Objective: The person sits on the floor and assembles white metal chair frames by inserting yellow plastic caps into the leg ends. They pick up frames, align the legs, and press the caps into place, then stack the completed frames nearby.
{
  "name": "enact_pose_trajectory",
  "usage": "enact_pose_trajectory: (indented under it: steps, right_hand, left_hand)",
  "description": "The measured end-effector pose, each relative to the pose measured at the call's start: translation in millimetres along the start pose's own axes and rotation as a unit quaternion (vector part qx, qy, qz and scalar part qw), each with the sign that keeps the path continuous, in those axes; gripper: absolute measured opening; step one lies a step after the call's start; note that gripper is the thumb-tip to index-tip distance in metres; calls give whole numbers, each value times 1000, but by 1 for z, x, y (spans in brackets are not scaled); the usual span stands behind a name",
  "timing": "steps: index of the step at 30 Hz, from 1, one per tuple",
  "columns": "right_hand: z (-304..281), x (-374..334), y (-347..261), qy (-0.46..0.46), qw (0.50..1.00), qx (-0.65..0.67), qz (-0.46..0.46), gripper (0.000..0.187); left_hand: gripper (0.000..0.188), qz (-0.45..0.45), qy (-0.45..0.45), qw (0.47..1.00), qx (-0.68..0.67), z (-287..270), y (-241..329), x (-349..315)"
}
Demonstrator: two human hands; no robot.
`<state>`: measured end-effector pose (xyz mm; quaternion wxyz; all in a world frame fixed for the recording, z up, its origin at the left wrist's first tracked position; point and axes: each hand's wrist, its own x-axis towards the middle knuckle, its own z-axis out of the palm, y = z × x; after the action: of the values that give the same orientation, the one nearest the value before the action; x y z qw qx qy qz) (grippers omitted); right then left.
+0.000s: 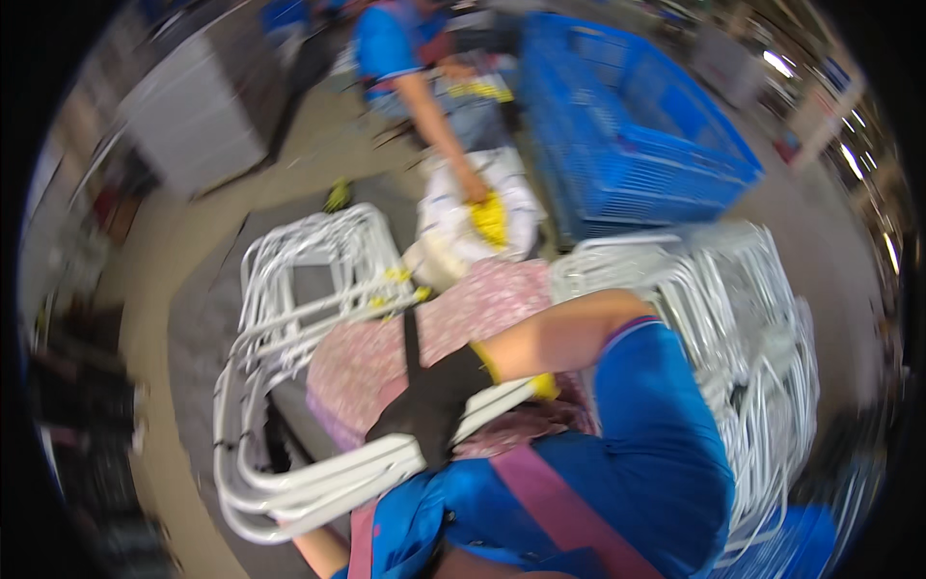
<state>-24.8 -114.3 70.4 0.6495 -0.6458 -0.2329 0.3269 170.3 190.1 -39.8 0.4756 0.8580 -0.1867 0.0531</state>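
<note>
Several bent white tube frames (318,487) lie together across my front, with a yellow end cap (546,386) at one tube end. My right hand (429,400), in a black glove, is closed around the tubes near their middle. From the lower edge my left forearm reaches up under the bundle. The tubes mostly hide my left hand (278,439); a dark gloved part shows between them, blurred, so its grip is unclear. Beneath the bundle is pink patterned cloth (463,309) over my lap. Just beyond stands a stack of white frames (309,256) with yellow caps.
Opposite me a person in blue (391,48) reaches into a white sack (439,207) holding yellow pieces (490,222). Blue crates (603,159) stand at the far right. Plastic-wrapped white frames (738,328) are piled at my right. A grey mat (207,299) covers the floor; a pale cabinet (193,116) stands far left.
</note>
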Motion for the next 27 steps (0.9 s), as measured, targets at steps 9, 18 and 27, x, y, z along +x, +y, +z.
enact_pose_trajectory:
  steps: [9,18,27]
  right_hand:
    - [-26,28,-38,-131,958,-197,160,67]
    - [-14,37,-110,-108,890,-394,205,65]
    - [6,-41,-163,27,801,-584,132,53]
  left_hand:
    - [42,-81,-75,975,-194,3,-57,-112]
    - [48,-193,59,888,-413,1,6,-111]
    - [53,-60,-48,896,-438,39,55,-37]
